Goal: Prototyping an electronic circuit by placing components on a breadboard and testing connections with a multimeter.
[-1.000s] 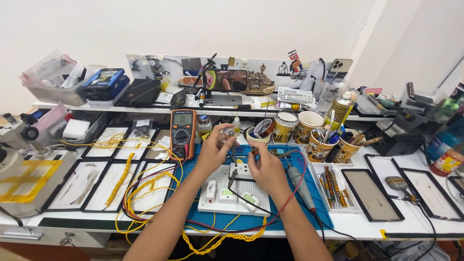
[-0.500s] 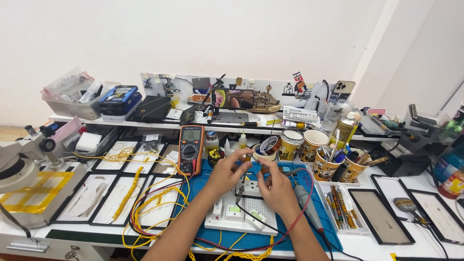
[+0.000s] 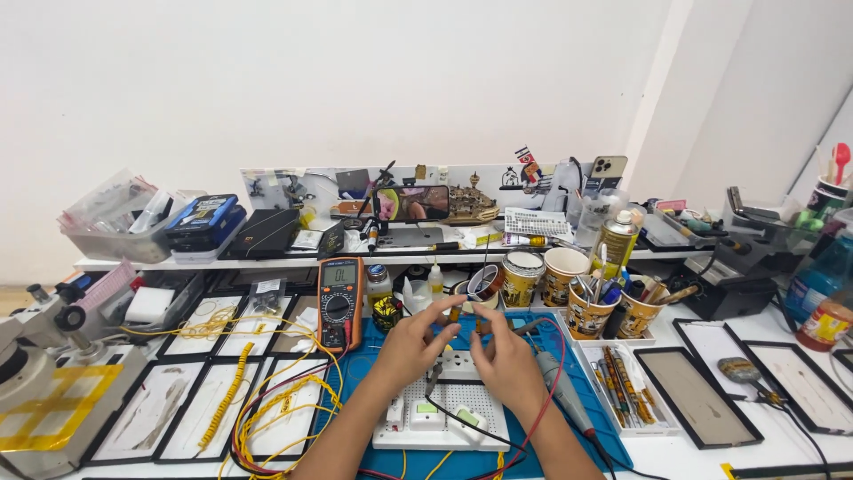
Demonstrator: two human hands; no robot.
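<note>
My left hand (image 3: 410, 345) and my right hand (image 3: 508, 357) meet fingertip to fingertip above a white breadboard (image 3: 444, 416) on a blue work mat (image 3: 369, 366). Both pinch a small part between them, too small to identify. A thin black lead hangs down from under my left hand onto the breadboard. A grey probe (image 3: 562, 394) with a red lead lies just right of my right wrist. An orange-edged multimeter (image 3: 338, 300) stands to the left of my left hand.
Loose yellow wires (image 3: 267, 411) lie over black-framed trays (image 3: 182, 411) on the left, beside a microscope (image 3: 40, 373). Paper cups with tools (image 3: 591, 313), a tape roll and a spray can (image 3: 616, 242) stand behind. A phone (image 3: 411, 203) sits on the cluttered shelf. More trays (image 3: 697, 396) lie right.
My view has tipped and the bench sits lower in frame. Both hands have drawn closer together over the breadboard, fingertips now meeting.
</note>
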